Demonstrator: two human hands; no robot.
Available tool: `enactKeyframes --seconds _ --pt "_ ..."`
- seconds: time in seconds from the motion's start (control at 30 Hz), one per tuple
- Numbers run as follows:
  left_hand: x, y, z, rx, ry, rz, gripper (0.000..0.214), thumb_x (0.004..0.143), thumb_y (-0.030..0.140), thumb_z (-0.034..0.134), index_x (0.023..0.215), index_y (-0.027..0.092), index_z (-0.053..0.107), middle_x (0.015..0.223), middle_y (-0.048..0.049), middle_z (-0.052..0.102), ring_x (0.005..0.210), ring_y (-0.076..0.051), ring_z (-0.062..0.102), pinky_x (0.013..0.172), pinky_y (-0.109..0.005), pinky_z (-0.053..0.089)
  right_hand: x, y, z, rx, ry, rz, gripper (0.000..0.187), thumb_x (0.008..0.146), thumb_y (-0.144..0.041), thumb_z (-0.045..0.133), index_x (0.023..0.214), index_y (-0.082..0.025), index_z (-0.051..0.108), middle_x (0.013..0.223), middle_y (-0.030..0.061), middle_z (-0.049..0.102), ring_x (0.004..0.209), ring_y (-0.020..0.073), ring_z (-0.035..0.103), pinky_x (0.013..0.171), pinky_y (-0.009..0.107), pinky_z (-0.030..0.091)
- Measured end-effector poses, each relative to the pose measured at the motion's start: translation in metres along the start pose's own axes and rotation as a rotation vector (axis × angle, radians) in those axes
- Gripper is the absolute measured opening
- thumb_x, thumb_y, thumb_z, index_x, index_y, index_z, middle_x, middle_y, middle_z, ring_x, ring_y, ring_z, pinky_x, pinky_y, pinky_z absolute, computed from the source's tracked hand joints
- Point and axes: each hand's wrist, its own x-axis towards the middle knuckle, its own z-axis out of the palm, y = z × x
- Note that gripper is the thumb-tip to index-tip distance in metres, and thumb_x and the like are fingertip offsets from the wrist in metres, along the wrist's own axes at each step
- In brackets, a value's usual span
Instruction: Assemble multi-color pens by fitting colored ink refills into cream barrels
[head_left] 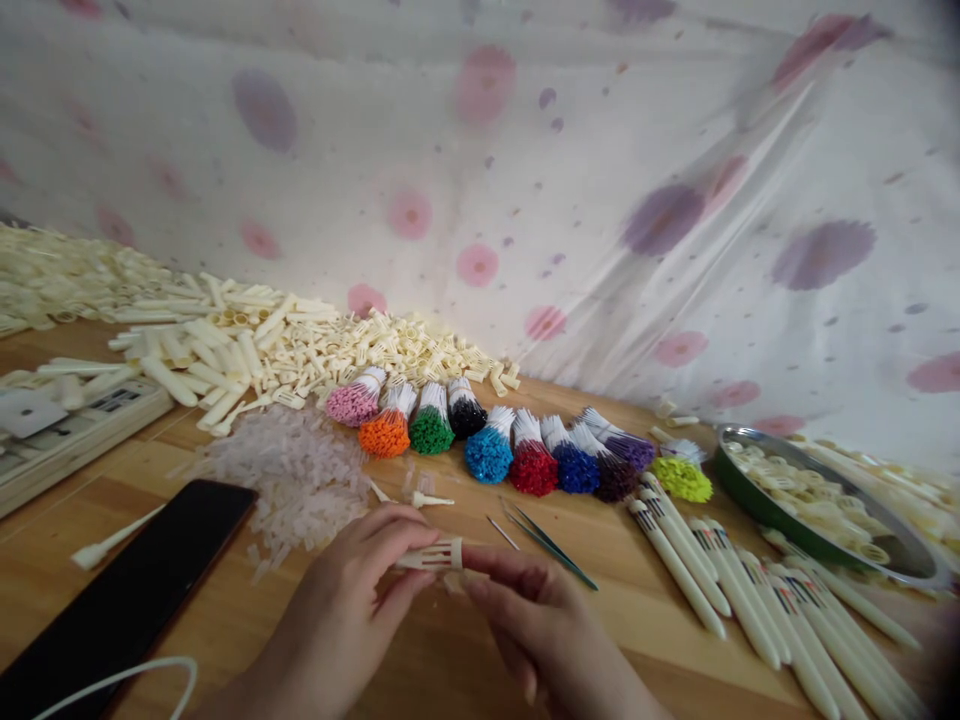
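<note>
Near the front edge of the wooden desk (225,470), the left hand (352,590) and right hand (536,615) each pinch one end of a small cream slotted plastic pen sleeve (436,555), held just above the surface, probably to keep its slots in sight. Fingertips hide both ends, and the sleeve's inside cannot be made out. Bundles of thin coloured plastic refills (532,465) lie farther back, within reach.

soft even daylight, blurred edges, faint shadows

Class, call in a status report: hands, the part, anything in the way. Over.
Left hand, right hand both pinching cream slotted part. Tweezers lying just beyond, clear of hands.
</note>
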Motion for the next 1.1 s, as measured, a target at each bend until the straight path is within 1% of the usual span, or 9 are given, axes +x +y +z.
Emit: enactKeyframes --seconds 0.1,0.17,0.3,0.37,0.53,0.67,0.8,0.93,1.1 --pt "-0.001 -0.001 0.002 0.112 0.039 0.089 0.028 0.079 0.006 0.049 0.097 0.026 0.058 0.098 -0.0042 0.067 0.09 -0.022 0.065 0.073 -0.038 0.056 0.004 0.006 -0.004 0.341 -0.077 0.104 0.043 0.061 -0.041 0.076 0.092 -0.013 0.07 0.027 -0.0136 0.029 0.025 0.0006 0.015 0.026 0.013 0.013" --pt "-0.001 0.0 0.003 0.151 0.041 0.125 0.028 0.08 0.005 0.047 0.097 0.025 0.056 0.096 -0.0049 0.067 0.087 -0.022 0.065 0.071 -0.039 0.057 0.005 0.011 -0.005 0.416 -0.067 0.107 0.045 0.06 -0.04 0.076 0.093 -0.011 0.069 0.025 -0.0138 0.029 0.024 0.0008 0.013 0.025 0.014 0.012" --pt "0.0 0.004 0.004 0.149 0.039 0.158 0.027 0.082 0.006 0.045 0.1 0.026 0.053 0.095 -0.0045 0.066 0.087 -0.021 0.065 0.07 -0.037 0.057 0.004 0.018 0.0 0.182 0.055 -0.035 0.054 0.063 -0.055 0.072 0.093 -0.01 0.071 0.029 -0.0112 0.034 0.023 0.0001 0.02 0.025 0.014 0.01" --pt "0.001 0.005 0.004 0.139 0.042 0.164 0.026 0.083 0.007 0.045 0.1 0.027 0.052 0.096 -0.0042 0.066 0.088 -0.021 0.065 0.071 -0.036 0.057 0.001 0.017 0.004 0.092 0.099 -0.071 0.056 0.061 -0.059 0.071 0.09 -0.012 0.072 0.032 -0.0104 0.036 0.024 -0.0006 0.022 0.026 0.014 0.011" --pt "0.001 0.007 0.004 0.166 0.072 0.197 0.027 0.083 0.006 0.043 0.099 0.026 0.052 0.095 -0.0051 0.067 0.086 -0.022 0.066 0.067 -0.035 0.057 -0.004 0.01 0.014 0.086 0.267 -0.085 0.049 0.056 -0.057 0.076 0.079 -0.014 0.074 0.044 -0.007 0.045 0.029 -0.0027 0.025 0.029 0.012 0.017" --pt "0.001 0.007 0.008 0.206 0.1 0.206 0.026 0.082 0.006 0.044 0.099 0.025 0.053 0.093 -0.0052 0.067 0.083 -0.022 0.066 0.067 -0.037 0.057 -0.003 0.011 0.017 0.118 0.292 -0.103 0.049 0.054 -0.057 0.077 0.078 -0.014 0.073 0.045 -0.0062 0.048 0.028 -0.0028 0.024 0.028 0.012 0.018" --pt "0.001 0.008 0.01 0.211 0.132 0.189 0.028 0.081 0.005 0.044 0.1 0.024 0.054 0.094 -0.0045 0.067 0.084 -0.021 0.067 0.068 -0.033 0.056 -0.001 0.016 0.017 0.158 0.298 -0.131 0.049 0.055 -0.056 0.077 0.079 -0.014 0.072 0.046 -0.0058 0.05 0.028 -0.0028 0.024 0.029 0.012 0.019" --pt "0.001 0.01 0.01 0.188 0.108 0.159 0.03 0.08 0.003 0.043 0.1 0.024 0.053 0.096 -0.0039 0.067 0.086 -0.019 0.067 0.07 -0.03 0.056 0.001 0.019 0.017 0.162 0.293 -0.13 0.049 0.058 -0.056 0.075 0.081 -0.013 0.071 0.042 -0.0073 0.045 0.028 -0.0016 0.021 0.029 0.013 0.017" --pt "0.003 0.01 0.011 0.222 0.1 0.16 0.027 0.082 0.006 0.042 0.099 0.024 0.052 0.094 -0.0047 0.067 0.084 -0.021 0.068 0.068 -0.033 0.057 0.006 0.027 0.014 0.193 0.312 -0.187 0.044 0.06 -0.051 0.076 0.083 -0.014 0.071 0.047 -0.0049 0.049 0.031 -0.0005 0.02 0.03 0.016 0.013"
